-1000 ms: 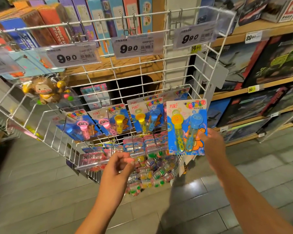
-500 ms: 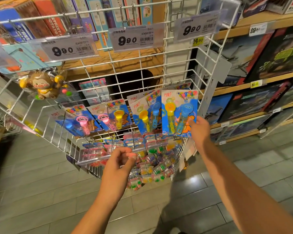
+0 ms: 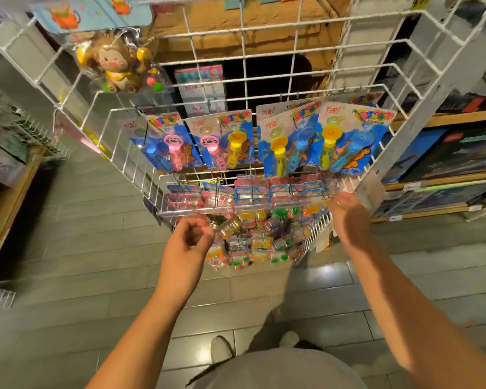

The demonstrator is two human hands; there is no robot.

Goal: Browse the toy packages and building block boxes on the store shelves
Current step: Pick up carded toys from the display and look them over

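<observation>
White wire rack (image 3: 264, 94) holds four bubble-wand cards (image 3: 267, 141).

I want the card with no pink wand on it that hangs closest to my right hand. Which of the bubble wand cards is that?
The rightmost card, holding an orange-yellow and a blue wand, hangs just above the right hand. The others hang further left.

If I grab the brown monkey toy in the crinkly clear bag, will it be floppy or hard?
Probably both: the brown monkey toy in its clear plastic bag looks like glossy moulded plastic, so likely hard and light. The loose bag would probably crinkle and feel slippery. It hangs from the white wire rack, so it may swing.
</observation>
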